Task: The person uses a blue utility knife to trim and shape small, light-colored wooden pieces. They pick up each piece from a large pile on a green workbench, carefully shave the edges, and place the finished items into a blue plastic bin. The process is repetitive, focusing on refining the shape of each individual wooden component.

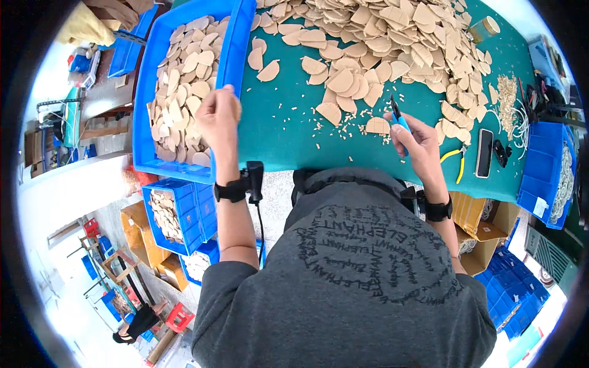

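Observation:
My left hand is closed above the right rim of a large blue bin. Its fingers are curled and slightly blurred, and whatever they may hold is hidden. Inside the bin lie many tan half-round cardboard pieces. On the right, my right hand grips a blue-handled craft knife, its dark tip pointing up and away from me. A single half-round piece with scored lines lies just left of that hand on the green table.
A heap of cardboard pieces covers the table's far side, with small scraps around it. Yellow-handled pliers, a phone and a blue bin of pale rings sit right. Another filled blue bin stands below left. A person is farther off.

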Available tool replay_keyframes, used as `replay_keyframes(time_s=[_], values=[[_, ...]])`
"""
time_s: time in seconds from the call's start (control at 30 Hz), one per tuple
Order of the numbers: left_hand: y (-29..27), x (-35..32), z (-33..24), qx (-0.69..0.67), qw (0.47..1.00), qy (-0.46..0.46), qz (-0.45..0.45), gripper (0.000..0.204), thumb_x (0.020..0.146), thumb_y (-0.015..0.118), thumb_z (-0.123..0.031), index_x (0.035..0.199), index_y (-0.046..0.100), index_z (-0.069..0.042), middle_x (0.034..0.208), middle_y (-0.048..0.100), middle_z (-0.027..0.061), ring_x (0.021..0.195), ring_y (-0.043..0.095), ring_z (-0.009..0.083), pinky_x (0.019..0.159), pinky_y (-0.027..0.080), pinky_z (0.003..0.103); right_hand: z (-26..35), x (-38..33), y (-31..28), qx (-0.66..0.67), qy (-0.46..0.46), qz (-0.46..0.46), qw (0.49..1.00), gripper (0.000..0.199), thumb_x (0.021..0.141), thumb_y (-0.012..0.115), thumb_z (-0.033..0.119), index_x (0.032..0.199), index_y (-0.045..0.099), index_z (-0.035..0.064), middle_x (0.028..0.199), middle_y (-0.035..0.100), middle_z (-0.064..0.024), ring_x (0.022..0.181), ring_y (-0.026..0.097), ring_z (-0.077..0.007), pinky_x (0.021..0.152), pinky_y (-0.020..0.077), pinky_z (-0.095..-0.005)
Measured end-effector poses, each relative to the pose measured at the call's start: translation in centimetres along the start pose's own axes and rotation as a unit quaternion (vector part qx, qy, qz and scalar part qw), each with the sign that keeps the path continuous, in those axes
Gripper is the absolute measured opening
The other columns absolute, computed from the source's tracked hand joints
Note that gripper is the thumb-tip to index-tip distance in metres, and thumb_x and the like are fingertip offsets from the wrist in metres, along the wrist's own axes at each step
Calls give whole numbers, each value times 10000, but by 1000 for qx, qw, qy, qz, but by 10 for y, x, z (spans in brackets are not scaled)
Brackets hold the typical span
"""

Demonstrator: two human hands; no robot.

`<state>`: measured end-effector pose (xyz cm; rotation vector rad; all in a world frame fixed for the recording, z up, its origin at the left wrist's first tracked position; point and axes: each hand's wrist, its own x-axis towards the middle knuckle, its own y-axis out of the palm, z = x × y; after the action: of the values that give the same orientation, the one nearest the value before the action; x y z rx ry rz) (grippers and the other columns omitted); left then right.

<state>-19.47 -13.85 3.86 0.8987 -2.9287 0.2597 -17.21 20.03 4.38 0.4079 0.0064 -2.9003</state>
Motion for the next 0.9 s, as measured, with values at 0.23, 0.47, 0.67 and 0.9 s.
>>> replay_keyframes(time_s=[0.23,0.47,0.67,0.9], values=[[-35,43,62,519,810,233,-144,284,862,637,-318,1008,676,-78,1020,655,136,1007,572,330,887,424,436,-5,-3,0,-22,13,8,1000,314,933,561,187,1174,612,-6,696,511,28,589,460,-50,508,351,-201],[102,-42,121,332,748,343,460,427,720,733,-117,1131,620,-131,1264,543,68,1213,453,290,980,418,382,-3,-7,-3,-12,18,-16,1000,277,919,592,174,1146,640,23,730,519,48,626,440,-36,549,354,-191],[109,-37,115,163,890,-50,423,251,945,564,-275,1081,637,-77,925,686,71,755,615,133,627,496,275,-5,-5,-7,-9,20,-9,1000,321,909,620,207,1163,629,11,781,563,29,674,466,-45,602,394,-204],[106,-50,-5,-86,871,-230,425,263,921,623,-273,1014,668,-31,831,680,32,632,559,31,505,406,188,8,1,3,-113,15,44,993,416,880,668,277,1156,621,-30,897,651,-38,775,553,-91,705,462,-247]])
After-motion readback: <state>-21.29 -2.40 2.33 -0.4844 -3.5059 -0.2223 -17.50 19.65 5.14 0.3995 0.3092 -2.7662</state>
